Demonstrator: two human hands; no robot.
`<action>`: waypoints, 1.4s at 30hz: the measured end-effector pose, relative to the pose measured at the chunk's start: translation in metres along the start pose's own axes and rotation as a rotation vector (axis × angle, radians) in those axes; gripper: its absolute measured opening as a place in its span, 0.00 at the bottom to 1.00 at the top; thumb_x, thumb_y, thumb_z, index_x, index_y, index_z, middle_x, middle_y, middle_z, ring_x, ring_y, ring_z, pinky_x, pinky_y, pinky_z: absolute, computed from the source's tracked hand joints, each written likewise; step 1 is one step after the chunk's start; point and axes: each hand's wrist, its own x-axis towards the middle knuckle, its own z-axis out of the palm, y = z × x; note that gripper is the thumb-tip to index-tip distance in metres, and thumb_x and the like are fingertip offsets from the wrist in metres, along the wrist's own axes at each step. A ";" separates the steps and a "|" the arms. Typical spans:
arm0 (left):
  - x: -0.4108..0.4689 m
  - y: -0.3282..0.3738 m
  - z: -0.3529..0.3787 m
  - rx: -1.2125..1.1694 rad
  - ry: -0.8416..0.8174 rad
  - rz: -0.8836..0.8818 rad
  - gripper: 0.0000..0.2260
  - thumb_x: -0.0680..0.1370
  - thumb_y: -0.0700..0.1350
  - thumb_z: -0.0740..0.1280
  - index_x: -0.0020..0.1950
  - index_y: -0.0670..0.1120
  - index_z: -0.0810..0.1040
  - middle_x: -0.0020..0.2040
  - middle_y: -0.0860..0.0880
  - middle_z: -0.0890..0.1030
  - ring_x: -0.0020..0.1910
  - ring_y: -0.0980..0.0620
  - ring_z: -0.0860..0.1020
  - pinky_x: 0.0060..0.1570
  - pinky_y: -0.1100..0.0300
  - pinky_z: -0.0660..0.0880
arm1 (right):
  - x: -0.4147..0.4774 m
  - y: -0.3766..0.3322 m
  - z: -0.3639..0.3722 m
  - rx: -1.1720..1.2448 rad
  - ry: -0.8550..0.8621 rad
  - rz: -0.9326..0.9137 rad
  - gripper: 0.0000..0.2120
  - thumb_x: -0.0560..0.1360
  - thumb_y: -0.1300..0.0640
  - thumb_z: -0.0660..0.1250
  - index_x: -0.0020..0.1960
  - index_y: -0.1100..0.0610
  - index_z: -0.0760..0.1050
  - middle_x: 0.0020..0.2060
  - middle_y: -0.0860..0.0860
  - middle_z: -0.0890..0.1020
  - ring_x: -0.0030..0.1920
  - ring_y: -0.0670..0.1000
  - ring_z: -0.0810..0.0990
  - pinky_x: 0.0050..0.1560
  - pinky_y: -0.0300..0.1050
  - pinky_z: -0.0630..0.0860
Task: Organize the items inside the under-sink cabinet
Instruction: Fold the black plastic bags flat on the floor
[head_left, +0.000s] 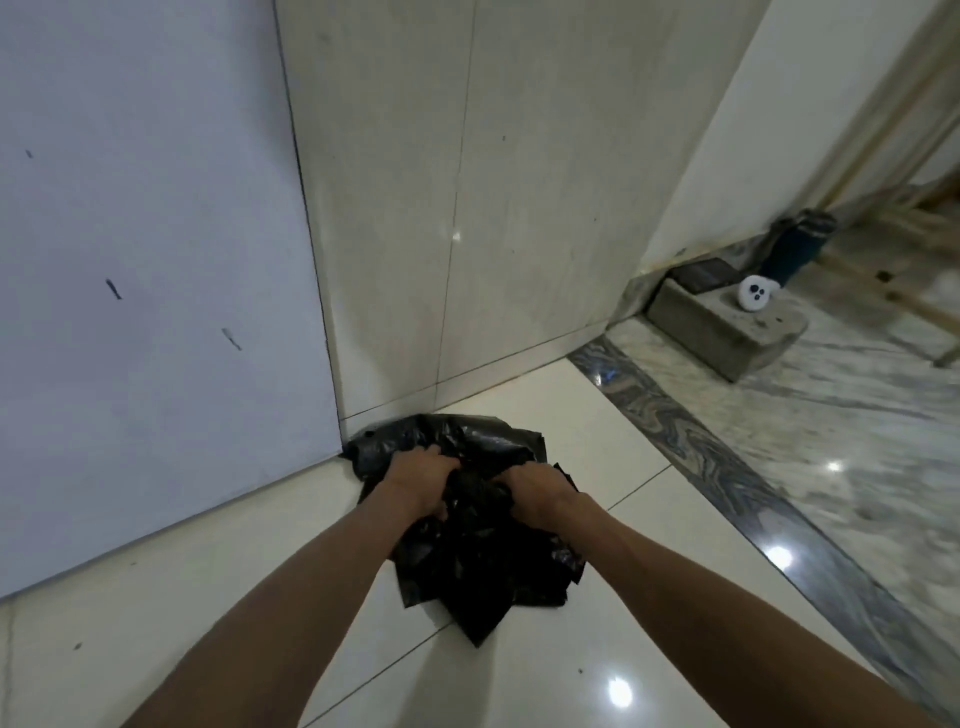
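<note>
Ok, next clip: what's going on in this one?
A person reaches down with both bare hands to a crumpled black plastic bag lying on the pale tiled floor, at the foot of a wall corner. The left hand and the right hand each grip a bunch of the plastic. No cabinet interior shows in this view. Off to the right, a concrete block carries a small white round object, with a dark bottle behind it.

Two hands (422, 480) (540, 492), one bag (483, 571), one block (727, 327)
</note>
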 end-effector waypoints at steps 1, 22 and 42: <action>-0.003 0.002 0.001 -0.029 0.063 0.007 0.22 0.74 0.51 0.70 0.67 0.51 0.73 0.63 0.46 0.75 0.62 0.46 0.74 0.62 0.51 0.71 | 0.000 -0.005 -0.006 0.024 -0.023 0.037 0.17 0.75 0.60 0.63 0.63 0.55 0.77 0.57 0.58 0.81 0.57 0.60 0.79 0.56 0.51 0.75; -0.175 -0.193 0.018 -0.396 -0.274 -0.498 0.13 0.75 0.43 0.65 0.56 0.40 0.80 0.53 0.43 0.82 0.51 0.44 0.81 0.50 0.54 0.77 | 0.101 -0.257 -0.052 -0.199 -0.323 -0.524 0.14 0.76 0.56 0.66 0.57 0.63 0.77 0.55 0.58 0.80 0.54 0.58 0.79 0.56 0.50 0.78; -0.363 -0.134 0.047 -0.340 0.165 -1.542 0.09 0.72 0.46 0.67 0.52 0.49 0.79 0.51 0.47 0.81 0.50 0.45 0.79 0.47 0.54 0.76 | 0.052 -0.404 -0.031 -0.148 0.057 -1.287 0.08 0.72 0.60 0.65 0.51 0.55 0.78 0.46 0.54 0.81 0.51 0.59 0.81 0.39 0.47 0.72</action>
